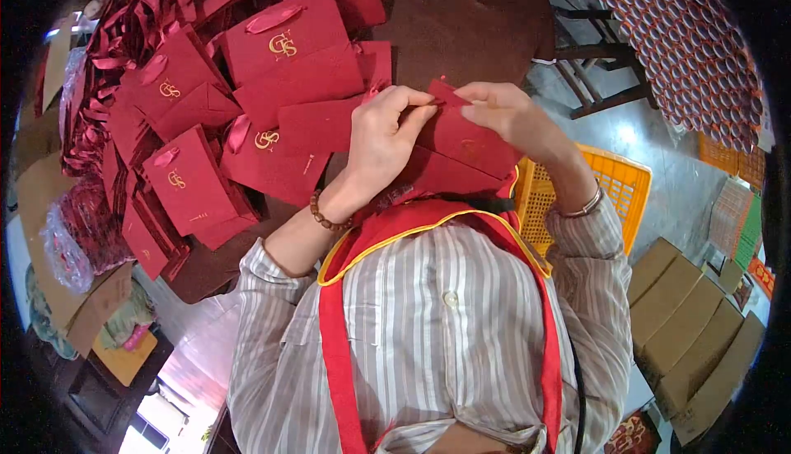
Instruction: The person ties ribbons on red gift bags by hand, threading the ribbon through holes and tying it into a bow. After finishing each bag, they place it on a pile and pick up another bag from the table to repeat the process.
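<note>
A red paper gift bag (461, 142) with a faint gold mark rests close in front of my apron, its top edge up between my hands. My left hand (386, 128), with a beaded bracelet on the wrist, is closed in a pinch at the left part of this edge. My right hand (509, 116) pinches the small raised red part at the top from the other side, thumb and forefinger together. The fingertips of both hands are a short way apart. Just left of my left hand lies another flat red bag (317, 126).
Many red gift bags with gold letters and ribbon handles (276, 16) are heaped on the brown table (470, 21) to the left. A yellow plastic crate (614, 178) stands at right. Beyond are a wooden stool (601, 63), rows of round items (680, 42) and cardboard boxes (688, 330).
</note>
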### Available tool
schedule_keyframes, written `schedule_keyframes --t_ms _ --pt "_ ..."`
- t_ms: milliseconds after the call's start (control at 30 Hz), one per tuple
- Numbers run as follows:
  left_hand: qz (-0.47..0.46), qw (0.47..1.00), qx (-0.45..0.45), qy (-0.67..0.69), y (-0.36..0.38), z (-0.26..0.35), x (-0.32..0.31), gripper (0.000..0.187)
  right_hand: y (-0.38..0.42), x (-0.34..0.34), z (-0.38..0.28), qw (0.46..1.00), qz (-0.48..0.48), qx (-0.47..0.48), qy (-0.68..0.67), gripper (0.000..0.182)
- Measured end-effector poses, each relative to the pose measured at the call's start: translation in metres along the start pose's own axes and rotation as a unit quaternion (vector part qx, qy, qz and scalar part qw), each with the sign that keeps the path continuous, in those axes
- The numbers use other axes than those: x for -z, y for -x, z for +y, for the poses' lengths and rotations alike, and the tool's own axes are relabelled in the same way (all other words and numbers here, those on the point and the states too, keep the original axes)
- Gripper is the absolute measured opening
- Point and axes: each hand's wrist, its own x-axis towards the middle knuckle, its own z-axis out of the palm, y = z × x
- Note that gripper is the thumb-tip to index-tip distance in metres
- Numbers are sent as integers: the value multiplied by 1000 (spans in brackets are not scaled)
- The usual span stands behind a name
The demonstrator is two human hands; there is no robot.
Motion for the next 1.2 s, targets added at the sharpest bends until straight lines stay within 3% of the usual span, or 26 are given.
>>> schedule_keyframes --t_ms 200,267,600,667,900,1100,1200 --pt "9 1000 17 7 2 -3 3 10 -5 -10 -5 986 -27 -26 -163 24" --pt "1 998 62 24 3 -4 4 10 -8 -12 -4 997 -7 -25 -79 22" --pt "0 993 98 68 5 -6 6 9 -7 -17 -5 999 47 -3 11 25" --pt "2 1000 1 1 3 -1 7 9 -6 -15 -5 998 63 2 24 25" --pt "-6 1000 -4 -10 3 8 1 8 -4 -13 -5 998 38 36 21 24" --pt "3 994 -85 -62 2 2 -3 7 -2 -18 8 996 53 66 22 25" --pt "-3 992 -87 -88 1 5 -3 6 3 -21 -2 984 97 101 113 25"
